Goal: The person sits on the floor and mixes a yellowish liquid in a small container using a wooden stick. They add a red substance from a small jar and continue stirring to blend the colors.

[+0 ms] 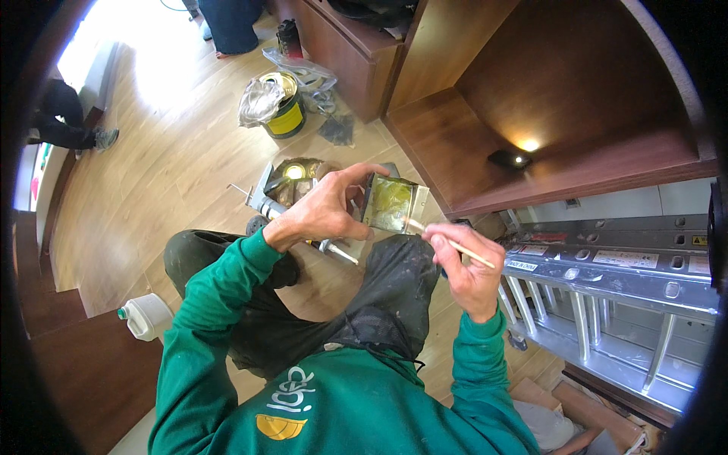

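Above my knees, my left hand (326,208) grips a small square metal box (390,201) by its left side, thumb below and fingers above. The inside of the box looks shiny and yellow-green. My right hand (469,277) pinches a thin pale wooden stick (472,252) like a brush handle. Its far end touches or lies just over the lower right edge of the box; I cannot tell whether it has bristles. Beyond my left hand, a caulking gun (264,202) lies on the floor, partly hidden by the hand and forearm.
An aluminium ladder (622,284) lies along my right. Ahead right stands a brown wooden cabinet (576,91) with a small lit lamp (517,160). A black and yellow can (287,121) stands ahead, a white jug (149,317) to my left. Other people's legs (229,26) show farther off.
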{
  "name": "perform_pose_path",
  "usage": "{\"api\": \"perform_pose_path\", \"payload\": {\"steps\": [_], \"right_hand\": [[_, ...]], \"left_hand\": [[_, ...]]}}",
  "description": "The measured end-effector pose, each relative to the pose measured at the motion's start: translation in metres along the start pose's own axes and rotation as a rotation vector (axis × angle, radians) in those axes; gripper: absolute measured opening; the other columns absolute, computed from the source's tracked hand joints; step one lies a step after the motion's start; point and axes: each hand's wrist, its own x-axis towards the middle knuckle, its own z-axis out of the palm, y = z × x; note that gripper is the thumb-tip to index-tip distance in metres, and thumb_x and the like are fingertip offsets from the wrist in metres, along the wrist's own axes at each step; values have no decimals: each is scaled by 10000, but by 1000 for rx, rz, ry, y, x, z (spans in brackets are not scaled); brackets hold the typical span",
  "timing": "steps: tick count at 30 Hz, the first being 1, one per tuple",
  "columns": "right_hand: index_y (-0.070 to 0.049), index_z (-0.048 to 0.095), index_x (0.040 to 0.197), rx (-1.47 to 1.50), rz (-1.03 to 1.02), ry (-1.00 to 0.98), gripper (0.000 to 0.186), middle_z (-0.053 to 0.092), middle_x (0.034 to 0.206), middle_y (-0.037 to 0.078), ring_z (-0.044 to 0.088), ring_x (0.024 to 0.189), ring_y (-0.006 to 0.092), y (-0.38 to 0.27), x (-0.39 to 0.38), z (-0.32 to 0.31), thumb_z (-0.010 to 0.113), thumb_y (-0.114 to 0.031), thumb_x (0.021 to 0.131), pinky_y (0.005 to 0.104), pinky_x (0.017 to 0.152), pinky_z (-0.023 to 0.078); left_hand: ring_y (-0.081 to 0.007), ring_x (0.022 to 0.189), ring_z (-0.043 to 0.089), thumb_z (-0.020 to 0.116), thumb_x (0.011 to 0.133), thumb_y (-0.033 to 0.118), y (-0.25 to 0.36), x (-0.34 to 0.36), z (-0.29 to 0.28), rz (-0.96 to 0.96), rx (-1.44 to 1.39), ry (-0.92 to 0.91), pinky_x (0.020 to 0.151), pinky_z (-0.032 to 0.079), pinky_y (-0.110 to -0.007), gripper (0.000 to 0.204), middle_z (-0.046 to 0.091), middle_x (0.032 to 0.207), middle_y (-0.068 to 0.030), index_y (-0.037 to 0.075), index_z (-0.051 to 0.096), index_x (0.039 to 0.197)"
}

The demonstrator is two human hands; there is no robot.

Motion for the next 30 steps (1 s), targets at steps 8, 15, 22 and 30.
{"api": "perform_pose_path", "payload": {"steps": [8,15,22,30], "right_hand": [[27,742,1060,-74,-85,-26,150,759,890,103,645,690,101,-3,0,4,669,-60,962,244,616,522],[28,742,1060,-87,17,-20,147,763,898,107,619,637,92,-3,4,11,676,-52,955,238,592,511],[12,754,1022,81,77,114,122,765,848,103,681,686,117,-4,6,16,700,-59,938,259,600,510],[11,754,1009,35,106,73,122,760,816,90,629,629,92,0,1,9,697,-78,947,246,571,487]], "left_hand": [[-102,875,611,792,653,1,-5,1,1,26,-10,22,743,497,-257,875,700,1084,-65,92,468,1460],[-133,956,633,785,665,-3,-8,0,3,19,9,20,817,523,-286,866,695,1115,-79,79,461,1464],[-136,939,632,790,659,9,-8,0,4,29,22,36,815,520,-287,872,696,1097,-87,82,462,1464],[-114,865,612,803,656,25,-8,1,5,-3,39,74,742,496,-273,867,704,1024,-78,88,471,1454]]}}
